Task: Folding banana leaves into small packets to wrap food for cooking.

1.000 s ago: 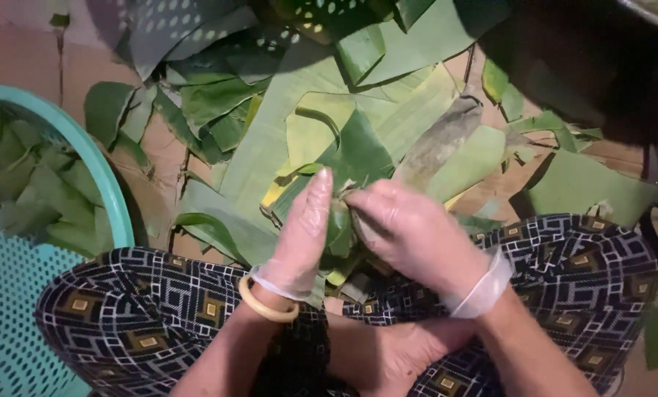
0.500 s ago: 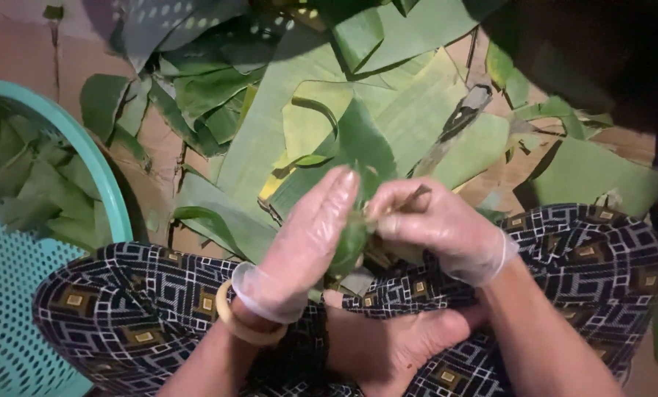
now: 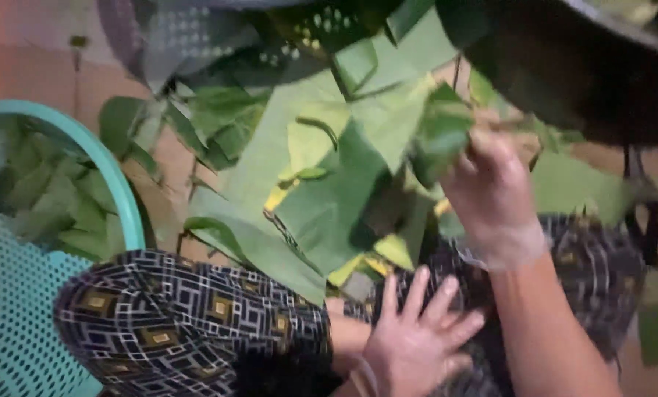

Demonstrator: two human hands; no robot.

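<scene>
While left hand (image 3: 417, 342) spreads, right hand (image 3: 491, 187) pinches leaf (image 3: 439, 140).

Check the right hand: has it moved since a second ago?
Yes. The right hand has lifted away from the lap, up and rightward over the banana leaves, carrying a folded leaf piece.

No packages, labels, signs or screens appear in this view.
</scene>
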